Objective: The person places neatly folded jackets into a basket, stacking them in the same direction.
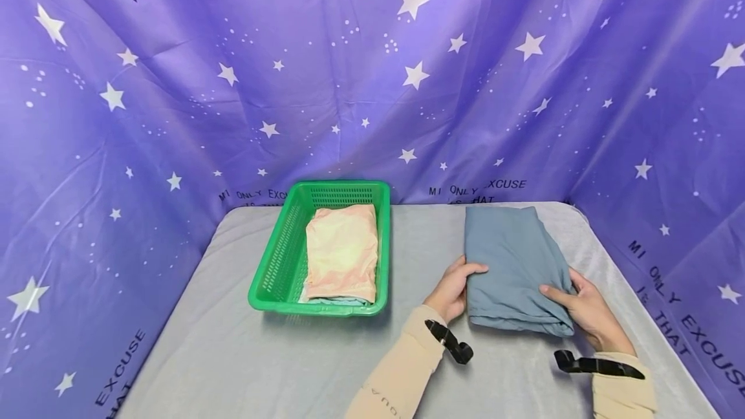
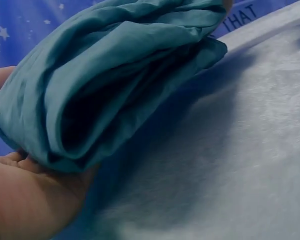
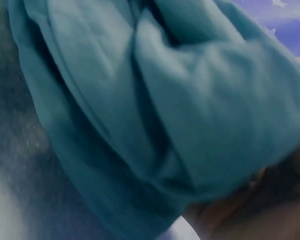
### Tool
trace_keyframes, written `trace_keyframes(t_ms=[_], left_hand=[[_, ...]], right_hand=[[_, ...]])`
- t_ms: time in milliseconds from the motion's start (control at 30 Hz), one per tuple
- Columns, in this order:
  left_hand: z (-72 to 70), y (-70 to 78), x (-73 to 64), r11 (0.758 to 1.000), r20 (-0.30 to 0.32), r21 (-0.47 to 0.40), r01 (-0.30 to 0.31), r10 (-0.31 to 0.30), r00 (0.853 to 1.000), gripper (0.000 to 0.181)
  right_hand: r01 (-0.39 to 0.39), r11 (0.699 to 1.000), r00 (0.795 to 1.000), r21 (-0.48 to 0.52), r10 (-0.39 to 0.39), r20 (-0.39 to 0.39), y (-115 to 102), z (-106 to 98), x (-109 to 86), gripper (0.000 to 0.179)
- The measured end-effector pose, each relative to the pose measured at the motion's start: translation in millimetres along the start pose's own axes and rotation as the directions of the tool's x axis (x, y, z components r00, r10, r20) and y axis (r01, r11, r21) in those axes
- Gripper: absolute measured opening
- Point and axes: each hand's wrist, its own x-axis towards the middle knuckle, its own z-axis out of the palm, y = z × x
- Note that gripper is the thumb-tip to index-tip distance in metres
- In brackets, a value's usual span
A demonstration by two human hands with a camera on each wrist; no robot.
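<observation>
Left hand (image 1: pixel 453 291), right hand (image 1: pixel 592 310) pinching folded blue-grey cloth (image 1: pixel 515 264) at opposite sides. Rectangular green plastic basket (image 1: pixel 282 257) holds folded peach cloth (image 1: pixel 342 251).

From here I can't see most fingers of the left hand (image 1: pixel 451 288) and right hand (image 1: pixel 589 310) behind the blue cloth (image 1: pixel 512 264), which my right wrist view shows blurred and cropped.

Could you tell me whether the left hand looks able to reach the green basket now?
Probably yes: nothing visible stands between the left hand and the green basket, though that hand grips the blue cloth.
</observation>
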Motion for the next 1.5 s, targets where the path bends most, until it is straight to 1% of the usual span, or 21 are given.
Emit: trace_keyframes(t_ms=[100, 233, 333, 400, 567, 733, 800, 867, 967, 1033, 1133, 1333, 1400, 1500], left_hand=[[-3.9, 7.8, -3.5, 0.999, -0.005, 0.022, -0.029, 0.029, 1.000, 0.056], [-9.6, 17.4, -6.5, 0.995, -0.009, 0.071, -0.074, 0.075, 0.997, 0.058], [-12.9, 26.1, -11.3, 0.989, -0.009, 0.109, -0.097, 0.099, 0.995, 0.060], [-14.9, 32.9, -15.9, 0.985, 0.004, 0.132, -0.108, 0.108, 0.994, 0.060], [-18.9, 49.7, -27.4, 0.971, 0.028, 0.204, -0.126, 0.123, 0.992, 0.063], [-19.2, 63.1, -36.9, 0.953, 0.026, 0.274, -0.132, 0.130, 0.991, 0.067], [-19.3, 67.1, -39.7, 0.948, 0.026, 0.288, -0.133, 0.131, 0.991, 0.066], [-19.5, 70.6, -42.3, 0.946, 0.020, 0.296, -0.136, 0.136, 0.990, 0.067], [-20.1, 75.0, -45.5, 0.945, 0.011, 0.296, -0.138, 0.141, 0.990, 0.071], [-20.7, 77.8, -47.5, 0.946, 0.001, 0.293, -0.139, 0.145, 0.989, 0.075], [-22.3, 82.5, -51.5, 0.945, -0.017, 0.298, -0.133, 0.144, 0.989, 0.080], [-27.5, 93.0, -60.8, 0.944, -0.036, 0.301, -0.135, 0.153, 0.988, 0.078], [-28.7, 97.0, -63.4, 0.949, -0.039, 0.285, -0.131, 0.148, 0.988, 0.077], [-29.8, 102.9, -66.4, 0.956, -0.041, 0.265, -0.124, 0.140, 0.989, 0.075]], right_hand=[[0.085, 0.995, 0.996, 0.047, -0.086, 0.020, -5.3, 1.6, -1.0, 0.081], [0.185, 0.978, 0.981, 0.099, -0.189, 0.036, -12.4, 4.9, 0.1, 0.073], [0.217, 0.969, 0.973, 0.117, -0.225, 0.059, -18.2, 7.6, 1.3, 0.070], [0.227, 0.968, 0.969, 0.110, -0.236, 0.074, -22.2, 9.6, 2.3, 0.071], [0.210, 0.972, 0.970, 0.103, -0.220, 0.103, -33.0, 14.4, 7.7, 0.074], [0.164, 0.983, 0.975, 0.088, -0.175, 0.135, -42.9, 18.5, 15.6, 0.067], [0.140, 0.985, 0.977, 0.100, -0.154, 0.147, -46.6, 20.0, 17.9, 0.063], [0.121, 0.984, 0.977, 0.132, -0.142, 0.159, -49.7, 21.4, 19.5, 0.060], [0.115, 0.977, 0.976, 0.180, -0.145, 0.161, -53.4, 24.2, 20.0, 0.050], [0.127, 0.970, 0.974, 0.208, -0.162, 0.161, -55.2, 26.5, 19.9, 0.044], [0.147, 0.957, 0.967, 0.250, -0.193, 0.168, -58.1, 31.2, 19.6, 0.039], [0.181, 0.938, 0.952, 0.295, -0.243, 0.189, -66.8, 41.6, 20.4, 0.046], [0.185, 0.937, 0.950, 0.296, -0.248, 0.191, -70.4, 44.6, 21.2, 0.051], [0.191, 0.947, 0.951, 0.258, -0.243, 0.190, -76.2, 48.1, 21.8, 0.062]])
